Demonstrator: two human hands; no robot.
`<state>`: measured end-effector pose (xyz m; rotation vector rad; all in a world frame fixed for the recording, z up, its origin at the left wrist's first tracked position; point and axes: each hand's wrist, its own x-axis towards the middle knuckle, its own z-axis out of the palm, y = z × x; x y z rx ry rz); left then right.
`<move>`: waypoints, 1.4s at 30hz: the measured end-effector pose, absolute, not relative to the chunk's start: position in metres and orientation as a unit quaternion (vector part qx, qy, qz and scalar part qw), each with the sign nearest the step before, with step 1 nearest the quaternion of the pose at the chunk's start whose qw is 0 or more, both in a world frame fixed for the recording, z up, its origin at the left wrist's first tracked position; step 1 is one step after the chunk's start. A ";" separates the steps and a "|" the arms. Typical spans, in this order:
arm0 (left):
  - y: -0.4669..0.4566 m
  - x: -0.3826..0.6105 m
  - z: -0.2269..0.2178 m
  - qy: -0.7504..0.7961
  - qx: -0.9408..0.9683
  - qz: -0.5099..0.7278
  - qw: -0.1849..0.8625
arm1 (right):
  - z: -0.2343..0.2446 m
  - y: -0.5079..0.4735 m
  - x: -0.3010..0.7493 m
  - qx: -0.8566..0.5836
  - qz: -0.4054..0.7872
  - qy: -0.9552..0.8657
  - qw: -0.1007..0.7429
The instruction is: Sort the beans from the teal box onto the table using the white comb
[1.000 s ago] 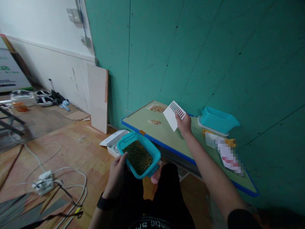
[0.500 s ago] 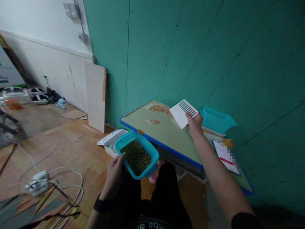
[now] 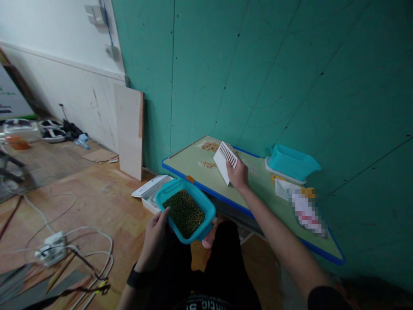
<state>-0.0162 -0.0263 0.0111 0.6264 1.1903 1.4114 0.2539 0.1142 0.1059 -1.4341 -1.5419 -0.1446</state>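
My left hand (image 3: 154,240) grips a teal plastic tub (image 3: 186,209) of small green beans, held over my lap just below the table's front edge. My right hand (image 3: 238,174) reaches over the low green table (image 3: 226,183) and is closed on a white slotted scraper card (image 3: 224,161), standing on edge on the tabletop. Two small heaps of tan beans (image 3: 209,164) lie just left of the card, near the table's far left corner.
A second teal tub (image 3: 292,162) on a white lid sits at the table's back right, with papers (image 3: 303,206) beside it. The green wall is close behind. On the wooden floor to the left lie cables, a power strip (image 3: 51,251) and a white box (image 3: 151,191).
My right hand has swung the scraper card left and down, from raised near the teal tub to standing on the tabletop beside the tan beans. The left hand and its tub stayed put.
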 end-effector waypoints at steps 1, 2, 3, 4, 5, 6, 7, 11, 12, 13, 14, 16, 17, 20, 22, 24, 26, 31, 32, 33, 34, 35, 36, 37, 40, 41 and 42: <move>-0.026 -0.016 0.010 0.505 0.266 0.601 0.560 | 0.105 0.115 0.254 -0.589 -0.059 -0.635 0.496; -0.025 -0.016 0.009 0.505 0.266 0.602 0.559 | 0.105 0.115 0.253 -0.586 -0.058 -0.636 0.499; -0.025 -0.017 0.008 0.506 0.268 0.601 0.558 | 0.105 0.115 0.253 -0.584 -0.057 -0.636 0.501; -0.025 -0.017 0.007 0.507 0.270 0.600 0.557 | 0.105 0.115 0.252 -0.583 -0.055 -0.638 0.500; -0.025 -0.017 0.006 0.508 0.271 0.600 0.556 | 0.105 0.115 0.251 -0.585 -0.052 -0.639 0.496; -0.025 -0.018 0.006 0.508 0.271 0.599 0.555 | 0.105 0.114 0.249 -0.589 -0.049 -0.640 0.490; -0.025 -0.018 0.006 0.509 0.271 0.598 0.556 | 0.105 0.114 0.248 -0.594 -0.045 -0.641 0.484; -0.026 -0.018 0.008 0.510 0.266 0.597 0.559 | 0.105 0.114 0.247 -0.604 -0.039 -0.638 0.476; -0.026 -0.018 0.008 0.511 0.267 0.596 0.559 | 0.104 0.115 0.248 -0.602 -0.041 -0.637 0.479; -0.026 -0.018 0.009 0.511 0.270 0.596 0.558 | 0.104 0.115 0.251 -0.599 -0.043 -0.637 0.483; -0.026 -0.018 0.009 0.513 0.273 0.595 0.556 | 0.104 0.116 0.255 -0.597 -0.046 -0.636 0.487; -0.025 -0.018 0.008 0.514 0.279 0.593 0.553 | 0.103 0.116 0.267 -0.596 -0.052 -0.633 0.492; -0.025 -0.018 0.007 0.513 0.280 0.594 0.553 | 0.103 0.116 0.275 -0.598 -0.054 -0.628 0.495; -0.024 -0.017 0.004 0.505 0.272 0.604 0.553 | 0.102 0.114 0.302 -0.613 -0.057 -0.606 0.504; -0.023 -0.016 0.004 0.499 0.263 0.613 0.554 | 0.102 0.111 0.320 -0.626 -0.058 -0.591 0.505; -0.022 -0.015 0.006 0.491 0.261 0.614 0.560 | 0.102 0.109 0.334 -0.639 -0.062 -0.579 0.504; -0.021 -0.014 0.008 0.482 0.265 0.608 0.573 | 0.102 0.107 0.343 -0.650 -0.066 -0.570 0.498; -0.020 -0.015 0.009 0.469 0.256 0.609 0.585 | 0.105 0.105 0.354 -0.656 -0.068 -0.567 0.494; -0.020 -0.015 0.008 0.470 0.254 0.612 0.583 | 0.106 0.105 0.356 -0.653 -0.065 -0.569 0.497; -0.020 -0.015 0.007 0.470 0.254 0.613 0.582 | 0.107 0.105 0.357 -0.649 -0.061 -0.569 0.501; -0.020 -0.015 0.006 0.469 0.255 0.614 0.582 | 0.108 0.106 0.358 -0.645 -0.058 -0.568 0.508; -0.020 -0.015 0.005 0.468 0.257 0.614 0.581 | 0.109 0.108 0.357 -0.641 -0.056 -0.566 0.516; -0.020 -0.015 0.004 0.468 0.259 0.615 0.580 | 0.111 0.110 0.356 -0.637 -0.055 -0.562 0.524; -0.020 -0.014 0.004 0.467 0.262 0.615 0.579 | 0.112 0.114 0.353 -0.633 -0.052 -0.558 0.533; -0.016 -0.011 0.001 0.461 0.265 0.617 0.580 | 0.117 0.132 0.335 -0.611 -0.024 -0.562 0.557; -0.014 -0.011 0.000 0.459 0.264 0.617 0.582 | 0.117 0.141 0.327 -0.598 -0.004 -0.569 0.564; -0.011 -0.010 -0.001 0.459 0.264 0.616 0.583 | 0.117 0.149 0.317 -0.584 0.019 -0.575 0.572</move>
